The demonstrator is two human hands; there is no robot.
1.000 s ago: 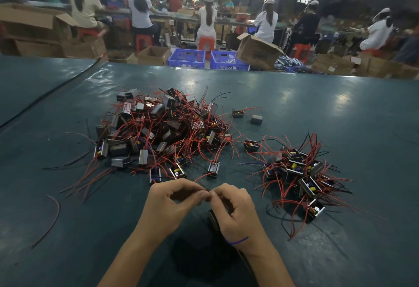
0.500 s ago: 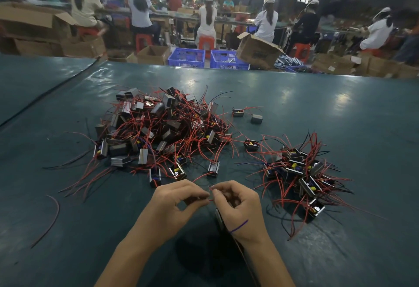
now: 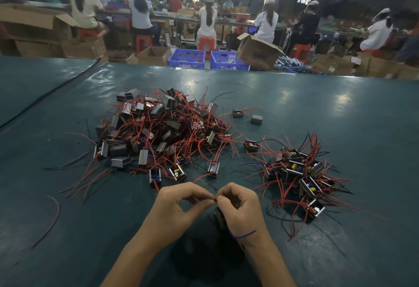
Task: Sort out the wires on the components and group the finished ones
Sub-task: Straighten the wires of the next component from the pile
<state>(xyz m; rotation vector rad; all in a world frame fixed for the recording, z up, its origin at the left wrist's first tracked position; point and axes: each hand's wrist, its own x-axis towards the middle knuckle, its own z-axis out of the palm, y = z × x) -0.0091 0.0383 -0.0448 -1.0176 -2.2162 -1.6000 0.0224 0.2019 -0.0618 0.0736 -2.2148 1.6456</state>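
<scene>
One component (image 3: 219, 217) sits under my right hand (image 3: 243, 213), mostly hidden, so I cannot tell its long axis. My right hand and left hand (image 3: 179, 209) pinch its red wire (image 3: 214, 198), which runs crosswise between my fingertips. Two heaps lie beyond my fingers: the large heap (image 3: 163, 132) to the left, the small heap (image 3: 297, 173) to the right.

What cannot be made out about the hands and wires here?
1. Head view: the component under the right hand is mostly hidden by that hand.
2. Head view: the red wire pinched between right and left hand shows only a short piece; fingers cover the rest.
3. Head view: in the large pile, tangled wires hide lower parts.
</scene>
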